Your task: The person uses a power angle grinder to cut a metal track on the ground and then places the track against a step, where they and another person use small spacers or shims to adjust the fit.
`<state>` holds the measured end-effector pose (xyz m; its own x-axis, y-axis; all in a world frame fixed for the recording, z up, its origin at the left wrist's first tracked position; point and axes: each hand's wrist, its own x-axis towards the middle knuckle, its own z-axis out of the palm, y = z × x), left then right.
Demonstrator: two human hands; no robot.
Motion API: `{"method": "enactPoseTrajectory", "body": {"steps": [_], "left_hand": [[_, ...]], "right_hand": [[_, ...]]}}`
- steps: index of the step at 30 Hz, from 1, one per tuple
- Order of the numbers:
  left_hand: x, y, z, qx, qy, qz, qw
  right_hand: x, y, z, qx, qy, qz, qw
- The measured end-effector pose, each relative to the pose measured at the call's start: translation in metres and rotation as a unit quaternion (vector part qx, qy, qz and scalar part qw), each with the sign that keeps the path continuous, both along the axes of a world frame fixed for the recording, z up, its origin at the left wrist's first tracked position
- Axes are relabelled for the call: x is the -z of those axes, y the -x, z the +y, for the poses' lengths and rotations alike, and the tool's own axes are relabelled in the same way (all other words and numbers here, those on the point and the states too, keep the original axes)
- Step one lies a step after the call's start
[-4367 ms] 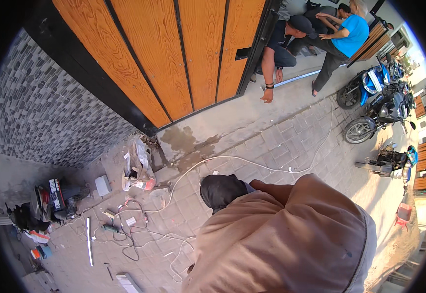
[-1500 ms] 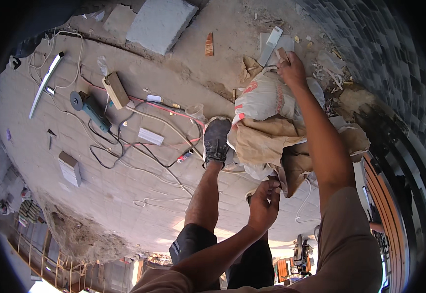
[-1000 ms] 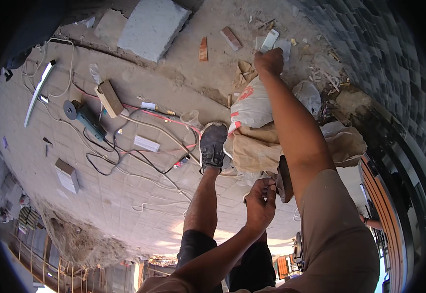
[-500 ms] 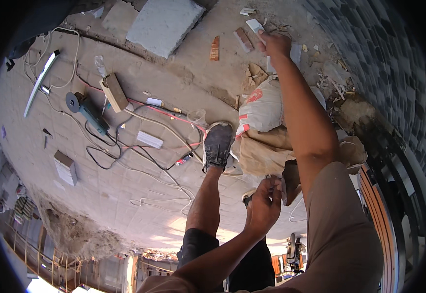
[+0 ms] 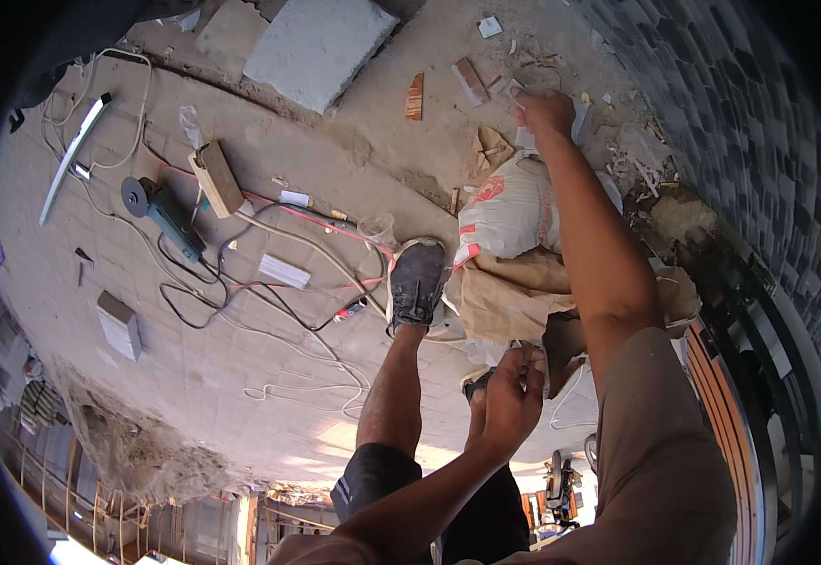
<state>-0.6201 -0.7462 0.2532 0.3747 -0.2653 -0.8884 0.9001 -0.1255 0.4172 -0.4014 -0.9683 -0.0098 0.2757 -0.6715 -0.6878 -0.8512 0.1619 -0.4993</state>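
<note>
My right hand (image 5: 548, 115) reaches far out over the rubble beyond a white sack. Its fingers close on a small pale tile piece (image 5: 515, 88), mostly covered by the hand. A loose white tile piece (image 5: 489, 26) lies farther off, with a reddish-brown strip (image 5: 470, 81) nearer the hand. Close to my body, my left hand (image 5: 514, 400) is raised with thumb and fingers pinched together; what they hold I cannot make out. A dark brown flap or slab (image 5: 563, 350) is right beside those fingertips. The white sack (image 5: 514, 212) and crumpled brown paper (image 5: 504, 297) lie between my hands.
An angle grinder (image 5: 165, 218) with tangled cords lies at left, near a long box (image 5: 217, 179). Stacked tiles (image 5: 120, 325) and a white strip (image 5: 284, 271) rest on the paving. A concrete slab (image 5: 316, 52) is at the back; a grey stone wall (image 5: 712, 104) rises at right.
My right hand has drawn back slightly from the far side, off the white tile piece, which now lies loose on the ground. My left hand has hardly moved.
</note>
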Motion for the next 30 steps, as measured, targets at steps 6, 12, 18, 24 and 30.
{"method": "enactPoseTrajectory", "body": {"steps": [6,12,18,24,30], "left_hand": [[-0.004,-0.002,0.001,-0.007,0.011,0.016,1.0],[-0.002,0.001,0.002,0.006,0.002,0.002,1.0],[-0.003,0.005,0.004,-0.019,0.016,0.028,0.999],[0.001,0.006,0.003,0.018,-0.007,-0.038,0.999],[-0.005,0.005,0.001,-0.016,0.031,0.004,0.999]], "right_hand": [[-0.009,0.011,-0.013,0.044,-0.114,-0.165,0.979],[-0.02,0.011,-0.012,0.12,-0.146,-0.252,0.949],[-0.003,-0.003,0.005,0.122,-0.166,-0.323,0.924],[0.004,0.0,0.036,0.14,-0.119,-0.268,0.946],[-0.032,0.027,0.039,0.122,-0.1,-0.155,0.975]]}}
